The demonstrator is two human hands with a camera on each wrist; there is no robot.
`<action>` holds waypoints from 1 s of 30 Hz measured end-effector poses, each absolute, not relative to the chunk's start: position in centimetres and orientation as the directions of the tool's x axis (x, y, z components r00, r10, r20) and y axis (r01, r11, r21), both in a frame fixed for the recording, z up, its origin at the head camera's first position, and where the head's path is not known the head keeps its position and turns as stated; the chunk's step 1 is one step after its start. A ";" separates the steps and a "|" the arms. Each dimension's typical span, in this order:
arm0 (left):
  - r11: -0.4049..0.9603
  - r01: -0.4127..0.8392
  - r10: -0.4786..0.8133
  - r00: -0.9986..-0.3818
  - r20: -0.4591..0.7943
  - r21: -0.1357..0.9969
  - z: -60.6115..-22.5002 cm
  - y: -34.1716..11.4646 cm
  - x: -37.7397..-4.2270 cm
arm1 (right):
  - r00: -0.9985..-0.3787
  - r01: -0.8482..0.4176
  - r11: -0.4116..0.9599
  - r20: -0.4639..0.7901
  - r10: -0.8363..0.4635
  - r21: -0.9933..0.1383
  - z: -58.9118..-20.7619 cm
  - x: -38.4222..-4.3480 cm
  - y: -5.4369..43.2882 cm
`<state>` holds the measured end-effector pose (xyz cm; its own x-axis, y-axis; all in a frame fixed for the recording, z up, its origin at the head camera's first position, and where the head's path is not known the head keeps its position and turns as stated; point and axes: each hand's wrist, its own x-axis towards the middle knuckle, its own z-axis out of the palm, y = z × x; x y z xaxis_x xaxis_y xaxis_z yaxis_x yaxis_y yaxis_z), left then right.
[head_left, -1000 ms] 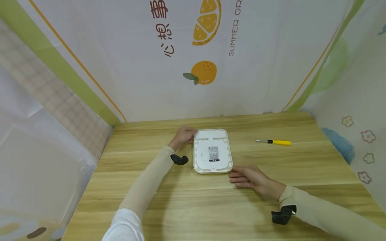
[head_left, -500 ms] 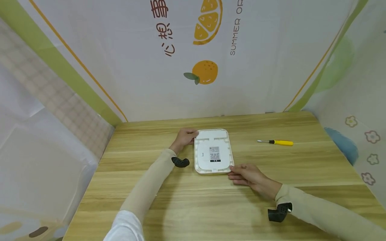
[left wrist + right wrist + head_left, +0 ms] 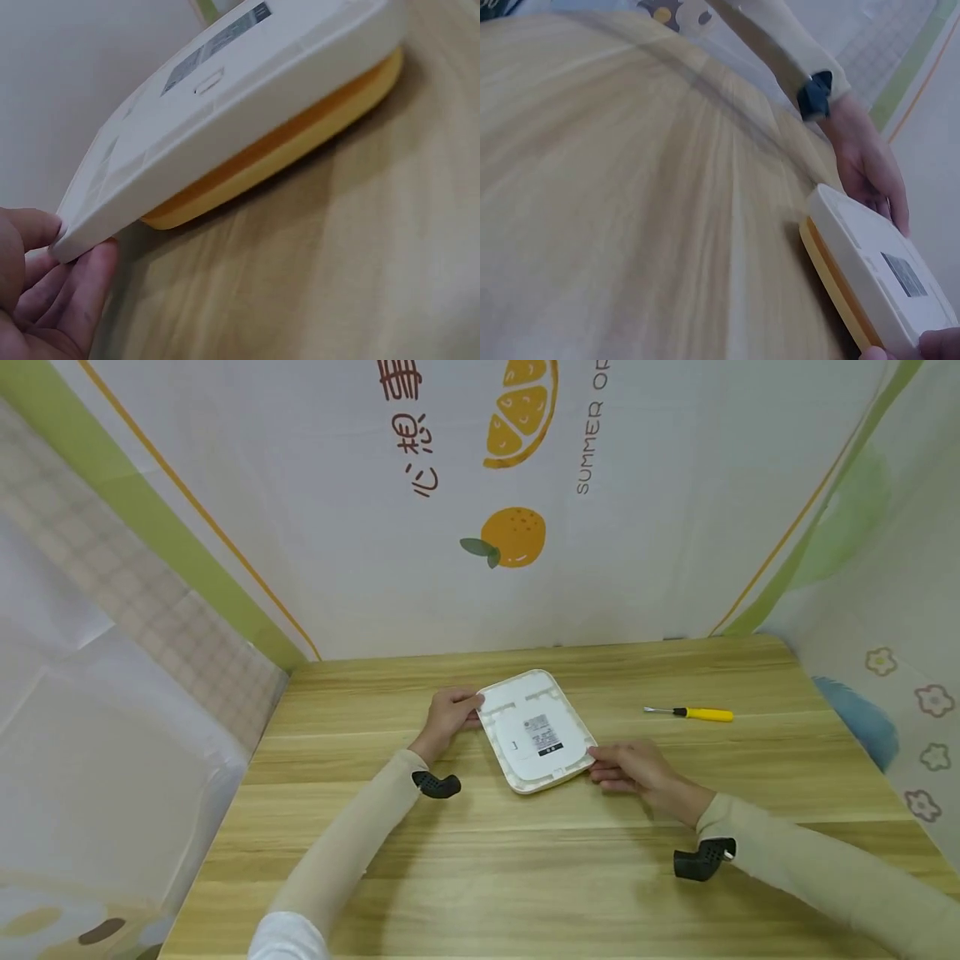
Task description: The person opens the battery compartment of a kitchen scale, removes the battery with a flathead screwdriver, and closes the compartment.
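A white rounded-rectangular plastic device (image 3: 517,727) lies turned at an angle on the table, its recessed face with a printed label upward. In the left wrist view a yellow-orange layer (image 3: 285,154) shows beneath the white casing. My left hand (image 3: 447,720) pinches the far left corner, thumb on top and fingers below. At the near right corner my right hand (image 3: 641,770) grips the edge between thumb and fingers; the right wrist view catches only its fingertips (image 3: 941,343). A screwdriver (image 3: 708,715) with a yellow handle lies to the right, apart from both hands.
The wood-grain table (image 3: 480,877) ends at a white printed cloth (image 3: 637,552) hanging behind it. More cloth hangs along the left and right sides. Each wrist carries a black mount (image 3: 437,785).
The white device has turned counter-clockwise, its near end swinging right and its far end left. Both hands have kept hold of it; my right hand has moved slightly up and right.
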<state>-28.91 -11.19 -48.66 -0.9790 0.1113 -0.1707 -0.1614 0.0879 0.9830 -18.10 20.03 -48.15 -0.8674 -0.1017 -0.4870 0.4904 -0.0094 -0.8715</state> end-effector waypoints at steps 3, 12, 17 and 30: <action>0.046 -0.183 0.080 -0.979 -0.187 0.982 -48.7 -11.5 -28.1 | -0.874 0.479 0.042 -0.481 -0.073 -0.877 -47.7 -19.1 20.5; -0.049 -0.249 0.073 -0.967 -0.245 0.967 -48.3 -12.3 -25.1 | -0.880 0.441 0.224 -0.468 -0.085 -0.869 -46.1 -22.6 21.6; -0.109 -0.323 0.091 -0.945 -0.315 0.940 -48.4 -12.5 -23.3 | -0.886 0.415 0.266 -0.453 -0.100 -0.870 -45.8 -24.9 21.6; -0.185 -0.390 0.126 -0.920 -0.372 0.902 -49.2 -11.7 -20.0 | -0.906 0.341 0.410 -0.412 -0.096 -0.846 -45.9 -30.1 20.5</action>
<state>-20.05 -11.71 -49.20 -0.9198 0.1261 -0.3716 -0.3898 -0.1851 0.9021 -30.10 20.47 -45.91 -0.9063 -0.0957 -0.4117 0.3410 0.4100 -0.8460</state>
